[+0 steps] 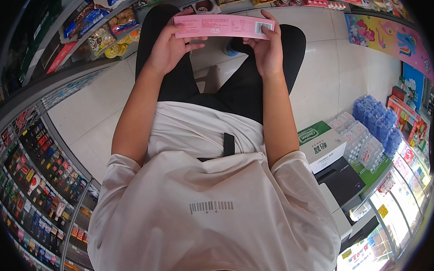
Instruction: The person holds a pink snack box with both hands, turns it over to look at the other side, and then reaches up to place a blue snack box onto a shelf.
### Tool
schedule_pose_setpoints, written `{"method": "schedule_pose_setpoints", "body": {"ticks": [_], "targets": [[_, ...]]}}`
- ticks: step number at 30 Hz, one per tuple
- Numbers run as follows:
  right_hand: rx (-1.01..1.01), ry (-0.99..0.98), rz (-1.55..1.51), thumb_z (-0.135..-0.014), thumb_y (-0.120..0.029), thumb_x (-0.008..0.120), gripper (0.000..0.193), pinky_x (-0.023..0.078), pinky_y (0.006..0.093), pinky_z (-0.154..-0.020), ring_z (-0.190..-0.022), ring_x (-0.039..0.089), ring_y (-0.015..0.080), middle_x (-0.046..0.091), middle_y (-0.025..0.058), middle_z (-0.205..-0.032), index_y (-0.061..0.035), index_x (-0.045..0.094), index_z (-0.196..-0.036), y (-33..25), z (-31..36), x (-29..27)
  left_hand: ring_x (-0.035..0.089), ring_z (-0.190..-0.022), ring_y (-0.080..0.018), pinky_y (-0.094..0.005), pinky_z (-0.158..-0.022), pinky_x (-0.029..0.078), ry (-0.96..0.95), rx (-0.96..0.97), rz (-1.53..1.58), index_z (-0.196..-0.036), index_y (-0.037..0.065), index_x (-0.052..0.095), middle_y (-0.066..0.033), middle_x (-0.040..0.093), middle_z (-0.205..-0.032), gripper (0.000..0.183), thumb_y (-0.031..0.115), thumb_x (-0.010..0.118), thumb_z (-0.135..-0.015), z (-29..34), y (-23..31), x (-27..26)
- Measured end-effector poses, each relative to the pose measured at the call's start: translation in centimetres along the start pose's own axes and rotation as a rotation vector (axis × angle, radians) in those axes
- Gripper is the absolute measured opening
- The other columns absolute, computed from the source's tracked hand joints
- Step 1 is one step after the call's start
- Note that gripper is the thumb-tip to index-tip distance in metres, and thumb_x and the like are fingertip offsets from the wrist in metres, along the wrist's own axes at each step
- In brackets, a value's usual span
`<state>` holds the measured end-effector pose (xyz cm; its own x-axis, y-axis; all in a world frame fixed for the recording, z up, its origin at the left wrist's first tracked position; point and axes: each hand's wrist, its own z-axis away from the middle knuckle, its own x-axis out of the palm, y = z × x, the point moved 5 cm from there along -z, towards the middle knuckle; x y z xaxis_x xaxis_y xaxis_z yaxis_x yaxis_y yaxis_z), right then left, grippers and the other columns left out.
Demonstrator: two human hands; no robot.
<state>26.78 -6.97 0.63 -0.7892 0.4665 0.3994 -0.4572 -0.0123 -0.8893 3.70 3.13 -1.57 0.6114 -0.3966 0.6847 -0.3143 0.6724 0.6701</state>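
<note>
L hand & R hand hold pink box at opp. ends, long axis approx. L–R btwn them.

The far pink box bears small print (a barcode, too, at right); lettering marks a white carton on the right.

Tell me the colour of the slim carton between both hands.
The slim carton is pink, with a black-and-white barcode; head view.
</note>
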Motion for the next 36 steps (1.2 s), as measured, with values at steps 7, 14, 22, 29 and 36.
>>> {"method": "schedule_pose_setpoints", "body": {"ticks": [7,14,22,29,36], "targets": [[-0.005,-0.007,-0.015,-0.097,-0.023,0.050,0.056,0.054,0.0382,-0.083,-0.087,0.065,0.0229,0.065,0.0145,-0.110,-0.0047,0.041,-0.149,0.11,-0.05,-0.08,0.065,-0.115,-0.0303,-0.0488,-0.101,0.050,-0.007,0.002,0.005,-0.151,0.013,0.041,-0.0168,0.062,-0.136,0.055,0.034,0.042,-0.100,-0.02,-0.07,-0.09],[-0.006,-0.007,-0.009,-0.097,-0.023,0.049,0.057,0.055,0.0383,-0.082,-0.087,0.065,0.0233,0.065,0.0148,-0.110,-0.0044,0.041,-0.150,0.05,0.00,-0.11,0.065,-0.114,-0.0301,-0.0488,-0.101,0.050,0.000,-0.001,0.010,-0.151,0.013,0.041,-0.0167,0.062,-0.135,0.055,0.034,0.042,-0.100,0.03,-0.08,0.01],[-0.008,-0.001,-0.009,-0.097,-0.023,0.049,0.056,0.055,0.0384,-0.082,-0.087,0.065,0.0231,0.065,0.0149,-0.111,-0.0046,0.041,-0.149,0.03,0.08,-0.16,0.065,-0.114,-0.0296,-0.0484,-0.100,0.051,-0.006,-0.003,0.018,-0.150,0.013,0.041,-0.0166,0.062,-0.135,0.054,0.033,0.042,-0.100,0.00,-0.22,-0.09],[-0.013,-0.005,-0.014,-0.097,-0.023,0.050,0.056,0.055,0.0387,-0.082,-0.087,0.065,0.0233,0.065,0.0150,-0.110,-0.0049,0.041,-0.149,0.15,0.05,-0.34,0.064,-0.114,-0.0293,-0.0486,-0.100,0.051,0.001,-0.003,0.016,-0.150,0.012,0.041,-0.0163,0.062,-0.134,0.054,0.033,0.042,-0.100,-0.01,-0.35,-0.12],[-0.010,-0.011,-0.015,-0.098,-0.024,0.050,0.056,0.055,0.0386,-0.082,-0.087,0.065,0.0234,0.066,0.0151,-0.109,-0.0049,0.041,-0.149,0.26,0.05,-0.36,0.065,-0.113,-0.0289,-0.0489,-0.100,0.051,-0.003,-0.005,0.019,-0.150,0.013,0.041,-0.0158,0.062,-0.134,0.055,0.034,0.043,-0.100,-0.04,-0.37,-0.28]]}}
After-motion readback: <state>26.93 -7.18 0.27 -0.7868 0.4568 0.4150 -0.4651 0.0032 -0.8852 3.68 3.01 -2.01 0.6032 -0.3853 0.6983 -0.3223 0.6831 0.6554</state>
